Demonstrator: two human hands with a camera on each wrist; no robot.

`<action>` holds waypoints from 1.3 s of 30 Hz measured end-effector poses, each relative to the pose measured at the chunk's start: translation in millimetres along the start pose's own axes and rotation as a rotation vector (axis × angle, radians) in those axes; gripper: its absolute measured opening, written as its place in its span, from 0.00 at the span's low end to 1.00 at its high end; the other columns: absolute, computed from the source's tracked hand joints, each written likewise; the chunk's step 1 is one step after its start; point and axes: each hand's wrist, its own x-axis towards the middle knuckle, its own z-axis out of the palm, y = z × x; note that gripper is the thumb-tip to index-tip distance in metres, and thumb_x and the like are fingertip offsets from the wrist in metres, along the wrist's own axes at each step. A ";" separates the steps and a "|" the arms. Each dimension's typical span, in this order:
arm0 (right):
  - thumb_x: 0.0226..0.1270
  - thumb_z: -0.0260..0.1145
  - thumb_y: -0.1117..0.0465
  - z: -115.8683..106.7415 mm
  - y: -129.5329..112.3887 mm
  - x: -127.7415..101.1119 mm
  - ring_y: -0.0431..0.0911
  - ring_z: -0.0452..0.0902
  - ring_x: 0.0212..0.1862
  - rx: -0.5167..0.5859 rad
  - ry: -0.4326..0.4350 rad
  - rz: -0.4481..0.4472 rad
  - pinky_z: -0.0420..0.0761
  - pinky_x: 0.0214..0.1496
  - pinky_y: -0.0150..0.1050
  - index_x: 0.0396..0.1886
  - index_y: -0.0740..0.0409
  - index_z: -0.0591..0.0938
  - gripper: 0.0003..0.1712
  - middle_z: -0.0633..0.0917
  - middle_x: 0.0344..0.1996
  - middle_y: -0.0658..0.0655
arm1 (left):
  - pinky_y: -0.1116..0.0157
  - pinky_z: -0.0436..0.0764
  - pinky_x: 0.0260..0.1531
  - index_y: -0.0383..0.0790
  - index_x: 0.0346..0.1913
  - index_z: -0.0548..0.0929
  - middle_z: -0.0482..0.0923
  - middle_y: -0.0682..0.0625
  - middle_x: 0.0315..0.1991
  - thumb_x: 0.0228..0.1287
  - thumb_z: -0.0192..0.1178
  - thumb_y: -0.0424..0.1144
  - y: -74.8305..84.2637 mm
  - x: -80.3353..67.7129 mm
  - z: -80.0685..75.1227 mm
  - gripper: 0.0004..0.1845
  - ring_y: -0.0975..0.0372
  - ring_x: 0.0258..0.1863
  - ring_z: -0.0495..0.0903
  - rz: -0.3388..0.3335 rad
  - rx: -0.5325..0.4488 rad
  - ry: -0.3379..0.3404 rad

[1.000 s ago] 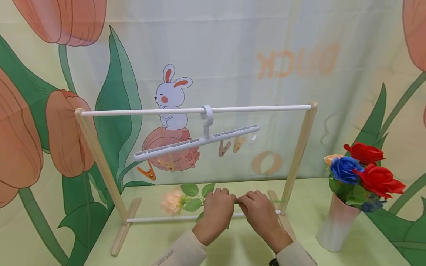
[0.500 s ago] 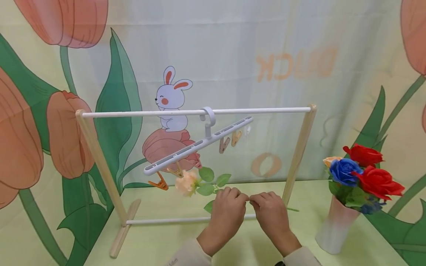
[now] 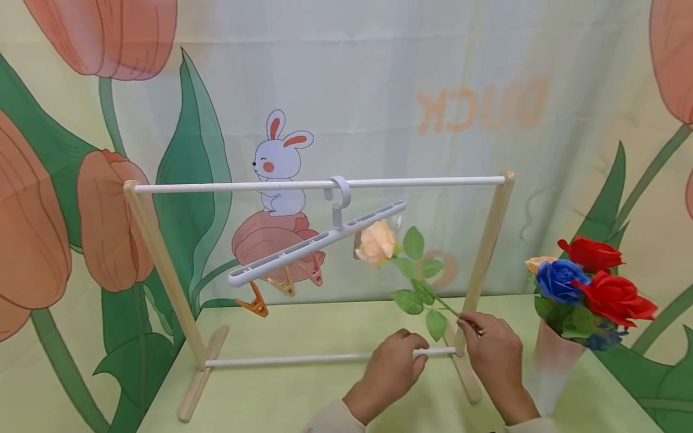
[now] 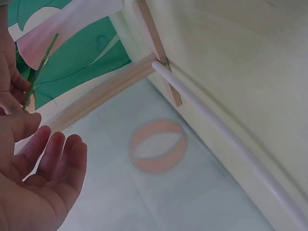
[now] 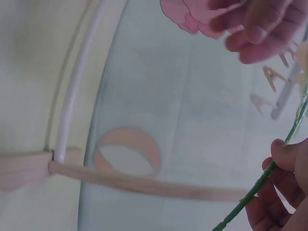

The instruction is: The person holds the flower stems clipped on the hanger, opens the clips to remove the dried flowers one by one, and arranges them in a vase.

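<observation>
My right hand (image 3: 497, 352) pinches the green stem (image 5: 256, 187) of a peach rose (image 3: 377, 243) between thumb and fingers. The rose tilts up to the left, its bloom in front of the right half of a grey hanger (image 3: 292, 249) and covering part of the clips there. Loosely curled and holding nothing, my left hand (image 3: 394, 368) is beside the lower white bar (image 3: 287, 361) in the head view. Its fingers (image 4: 72, 159) show bare in the left wrist view. Small clips hang under the hanger, among them an orange clip (image 3: 254, 300) and a pink clip (image 3: 316, 270).
The hanger hooks over the top white rod (image 3: 227, 186) of a wooden-legged rack (image 3: 489, 240). To the right stands a pink and white vase (image 3: 552, 361) with red roses (image 3: 617, 294) and a blue rose (image 3: 562, 279). A printed curtain (image 3: 379, 78) hangs behind.
Both hands held the rose stem; the left hand has let go. My right hand has moved right with the rose, now raised and tilted. The hanger has swung slightly.
</observation>
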 end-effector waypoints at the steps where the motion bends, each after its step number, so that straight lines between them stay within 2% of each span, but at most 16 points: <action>1: 0.53 0.80 0.66 -5.5 3.3 1.5 0.51 0.83 0.26 0.010 0.000 0.049 0.78 0.27 0.41 0.33 0.57 0.91 0.07 0.91 0.28 0.57 | 0.74 0.79 0.32 0.47 0.46 0.88 0.85 0.54 0.39 0.66 0.68 0.40 2.5 3.6 3.5 0.08 0.67 0.36 0.84 -0.024 -0.042 -0.035; 4: 0.57 0.77 0.65 -21.7 13.0 7.7 0.49 0.84 0.27 0.023 0.003 0.193 0.74 0.28 0.26 0.36 0.57 0.91 0.07 0.91 0.30 0.58 | 0.76 0.78 0.34 0.45 0.47 0.88 0.86 0.54 0.41 0.67 0.67 0.40 12.2 15.4 13.0 0.08 0.68 0.37 0.84 -0.063 -0.160 -0.092; 6: 0.59 0.77 0.64 -31.7 17.8 12.7 0.41 0.81 0.26 0.025 0.011 0.275 0.69 0.29 0.20 0.38 0.59 0.91 0.07 0.90 0.32 0.59 | 0.78 0.78 0.35 0.43 0.47 0.88 0.87 0.54 0.41 0.67 0.67 0.39 19.4 23.2 19.6 0.08 0.69 0.38 0.84 -0.085 -0.251 -0.104; 7: 0.60 0.76 0.63 -36.1 20.3 15.0 0.35 0.78 0.26 0.017 0.023 0.301 0.66 0.29 0.19 0.36 0.59 0.91 0.06 0.90 0.31 0.60 | 0.79 0.78 0.35 0.43 0.47 0.88 0.88 0.54 0.42 0.67 0.68 0.39 23.0 27.2 23.4 0.08 0.69 0.38 0.85 -0.099 -0.296 -0.109; 11: 0.63 0.76 0.58 -52.5 29.8 25.3 0.10 0.62 0.29 0.030 0.111 0.337 0.62 0.32 0.13 0.37 0.63 0.91 0.11 0.90 0.34 0.65 | 0.79 0.79 0.38 0.43 0.49 0.87 0.88 0.55 0.44 0.65 0.68 0.38 40.3 43.0 39.2 0.10 0.69 0.41 0.86 -0.161 -0.471 -0.126; 13: 0.64 0.75 0.58 -60.1 35.2 30.8 0.04 0.60 0.31 0.047 0.165 0.335 0.61 0.35 0.09 0.38 0.63 0.91 0.11 0.91 0.36 0.66 | 0.78 0.79 0.38 0.44 0.50 0.87 0.87 0.57 0.45 0.65 0.69 0.39 50.3 52.1 48.2 0.11 0.70 0.42 0.86 -0.199 -0.566 -0.138; 14: 0.64 0.75 0.59 -64.0 37.3 33.7 0.03 0.60 0.32 0.073 0.189 0.347 0.61 0.36 0.08 0.42 0.64 0.90 0.13 0.91 0.37 0.66 | 0.78 0.80 0.38 0.45 0.50 0.87 0.87 0.59 0.45 0.64 0.69 0.39 55.9 56.5 52.9 0.12 0.71 0.42 0.85 -0.217 -0.606 -0.142; 17: 0.63 0.75 0.58 -74.3 44.0 41.0 0.06 0.65 0.31 0.120 0.235 0.409 0.65 0.38 0.08 0.45 0.63 0.90 0.15 0.90 0.32 0.37 | 0.76 0.80 0.38 0.47 0.52 0.85 0.85 0.61 0.46 0.64 0.70 0.41 73.9 69.6 66.9 0.14 0.72 0.42 0.84 -0.262 -0.704 -0.149; 19: 0.63 0.76 0.57 -79.9 47.4 43.9 0.08 0.68 0.30 0.148 0.263 0.458 0.67 0.37 0.08 0.45 0.62 0.90 0.15 0.82 0.28 0.20 | 0.75 0.81 0.38 0.49 0.54 0.84 0.84 0.62 0.47 0.63 0.71 0.42 86.3 76.9 76.1 0.16 0.72 0.43 0.84 -0.284 -0.724 -0.159; 21: 0.63 0.76 0.57 -83.9 50.3 46.8 0.10 0.69 0.28 0.169 0.284 0.483 0.68 0.36 0.09 0.45 0.62 0.90 0.16 0.70 0.25 0.09 | 0.74 0.81 0.39 0.51 0.55 0.83 0.83 0.63 0.48 0.62 0.71 0.43 98.2 84.0 83.6 0.18 0.72 0.44 0.83 -0.302 -0.712 -0.163; 24: 0.63 0.75 0.57 -88.5 52.8 52.2 0.11 0.69 0.28 0.174 0.320 0.495 0.68 0.35 0.10 0.45 0.63 0.90 0.16 0.71 0.24 0.09 | 0.74 0.80 0.40 0.51 0.57 0.82 0.83 0.62 0.50 0.62 0.71 0.46 113.4 94.0 92.6 0.21 0.73 0.44 0.81 -0.297 -0.674 -0.162; 28: 0.65 0.74 0.52 -91.6 51.7 59.5 0.13 0.69 0.27 0.165 0.341 0.536 0.67 0.34 0.11 0.47 0.62 0.90 0.19 0.70 0.23 0.10 | 0.74 0.80 0.42 0.46 0.60 0.80 0.82 0.58 0.52 0.62 0.70 0.49 126.2 102.6 99.0 0.25 0.73 0.45 0.79 -0.291 -0.641 -0.134; 30: 0.66 0.73 0.50 -92.8 50.7 63.3 0.14 0.68 0.27 0.158 0.350 0.553 0.67 0.33 0.12 0.48 0.60 0.90 0.20 0.70 0.23 0.11 | 0.72 0.81 0.46 0.47 0.61 0.79 0.82 0.58 0.54 0.61 0.71 0.51 131.9 106.5 100.9 0.27 0.72 0.48 0.79 -0.315 -0.646 -0.130; 34: 0.67 0.71 0.48 -93.7 49.2 69.4 0.15 0.68 0.28 0.145 0.367 0.574 0.66 0.33 0.15 0.49 0.57 0.90 0.20 0.70 0.23 0.11 | 0.66 0.82 0.52 0.58 0.61 0.78 0.80 0.64 0.54 0.57 0.74 0.51 144.3 114.4 106.8 0.28 0.73 0.51 0.78 -0.400 -0.709 -0.144; 39: 0.67 0.71 0.48 -94.8 47.5 73.8 0.18 0.69 0.28 0.182 0.424 0.595 0.68 0.34 0.18 0.48 0.56 0.91 0.19 0.72 0.23 0.14 | 0.71 0.82 0.46 0.62 0.58 0.78 0.81 0.69 0.45 0.56 0.76 0.46 152.2 122.6 117.7 0.27 0.78 0.41 0.78 -0.356 -0.763 -0.120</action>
